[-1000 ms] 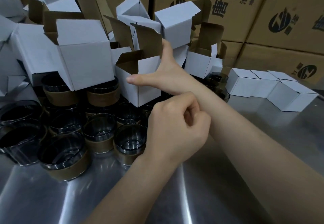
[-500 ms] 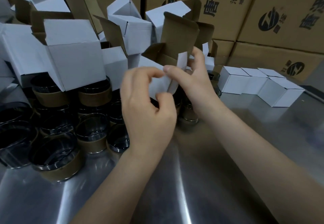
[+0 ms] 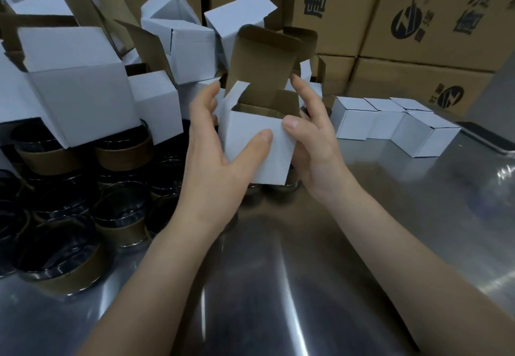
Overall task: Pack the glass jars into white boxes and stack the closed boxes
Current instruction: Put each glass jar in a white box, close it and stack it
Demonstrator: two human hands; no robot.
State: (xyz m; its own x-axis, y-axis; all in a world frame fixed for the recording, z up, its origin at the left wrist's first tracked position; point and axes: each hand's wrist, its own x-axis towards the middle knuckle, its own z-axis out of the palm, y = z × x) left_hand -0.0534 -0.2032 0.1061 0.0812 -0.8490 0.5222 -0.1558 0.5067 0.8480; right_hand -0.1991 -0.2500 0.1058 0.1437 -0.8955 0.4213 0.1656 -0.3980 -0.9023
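I hold a small white box with both hands above the steel table, its brown lid flap standing up and its top open. My left hand grips its left side, thumb across the front face. My right hand grips the right side, thumb on the front top edge. Several glass jars with brown bands crowd the table at the left. A jar base shows just under the held box. Several closed white boxes sit in a row at the right.
A heap of open white boxes lies over the jars at the back left. Large brown printed cartons wall the back. A dark flat phone-like object lies at the right edge. Bare steel table spreads in front of me.
My right hand pulled a white box out of the heap and brought it toward me. My left hand opened from a loose fist and took the box's left side. The box now stands upright.
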